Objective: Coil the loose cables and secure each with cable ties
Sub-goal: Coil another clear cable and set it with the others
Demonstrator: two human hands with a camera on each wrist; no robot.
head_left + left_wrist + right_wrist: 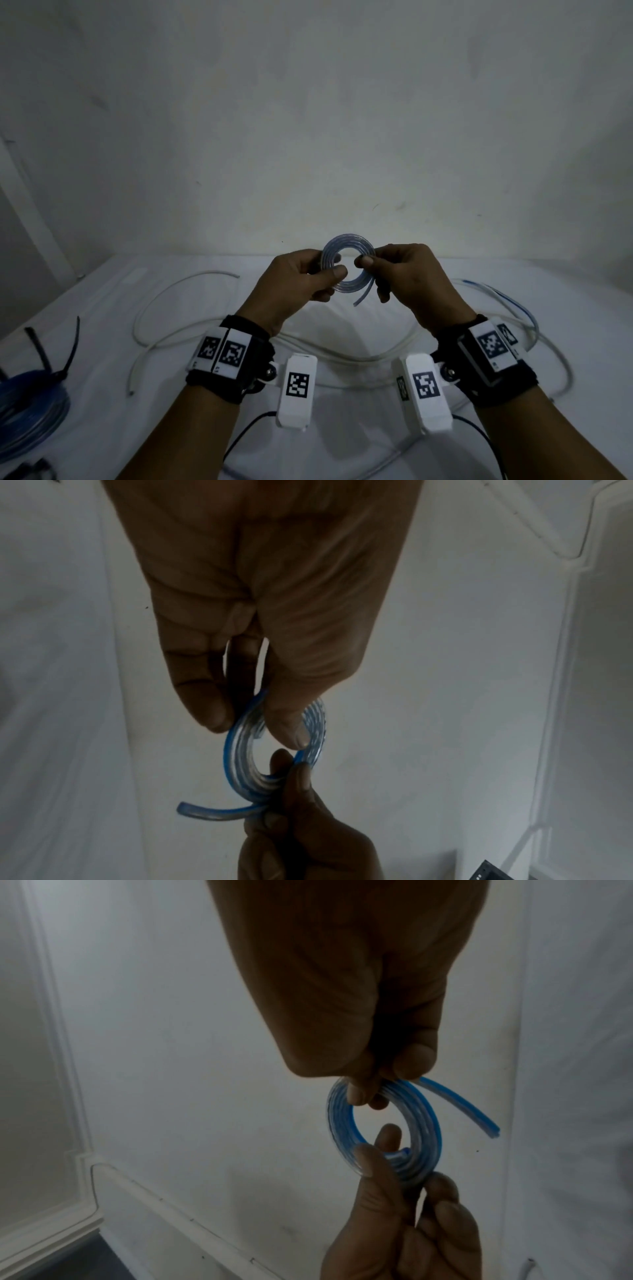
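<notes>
Tied coil: at the lower left edge of the head view a blue coil [30,407] lies on the white sheet [342,274], with black cable ties [70,349] sticking up from it; judged already secured.
Loose tubing: a pale tube [150,301] loops across the sheet left of centre, not yet coiled.
Left hand: the left hand [301,277] pinches the left side of the small coil [348,262], thumb in front and fingers behind.
Small coil: held in the air at the centre of the frame, above the sheet; clear tubing with a blue stripe, wound in several flat turns.
Free end: 1 short tail [363,296] sticks out below the ring, unrestrained.
Right hand: the right hand [407,274] pinches the right side of the ring, near the tail.
Handling: light, smooth and springy, I judge; likely to unwind if either pinch loosens.
Where to hold: across all turns at once, close to the tail, leaving a gap for the tie.
</notes>
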